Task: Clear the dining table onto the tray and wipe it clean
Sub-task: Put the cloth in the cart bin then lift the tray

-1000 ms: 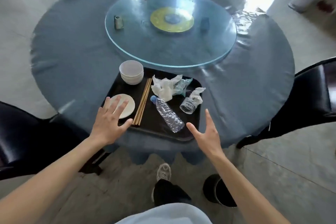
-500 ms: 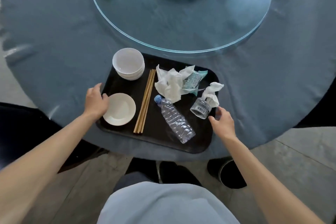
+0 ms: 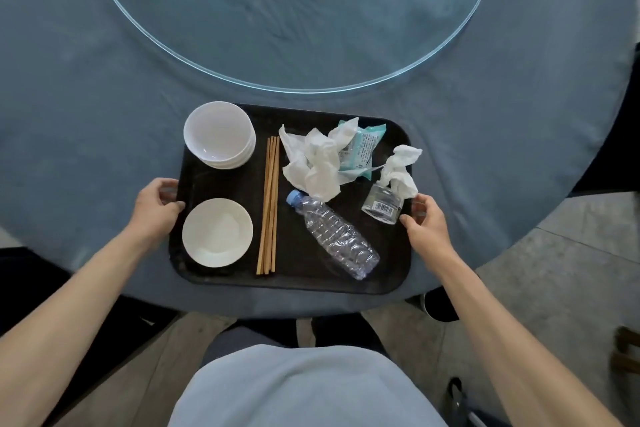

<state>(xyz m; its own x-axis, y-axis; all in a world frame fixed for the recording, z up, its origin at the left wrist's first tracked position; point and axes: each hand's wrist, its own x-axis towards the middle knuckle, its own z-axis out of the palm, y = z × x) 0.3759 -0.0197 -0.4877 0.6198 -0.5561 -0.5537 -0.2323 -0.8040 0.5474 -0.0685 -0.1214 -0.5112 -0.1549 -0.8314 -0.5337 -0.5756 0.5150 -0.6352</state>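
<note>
Left hand [image 3: 154, 206] grips the tray [image 3: 228, 282] at its left edge, right hand [image 3: 424, 224] its right edge: symmetric hold, likely to lift level so the bottle [image 3: 334, 236] won't roll. Tray sits at table [image 3: 86, 97] near edge, loaded; wiping not started.

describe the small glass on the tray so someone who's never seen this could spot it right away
Find the black tray at the near edge of the blue round table. At its right side, beside the right hand, the small clear glass lies tilted. Unlike the crushed plastic bottle next to it, it has a barcode sticker and a crumpled white tissue stuffed in.
</note>
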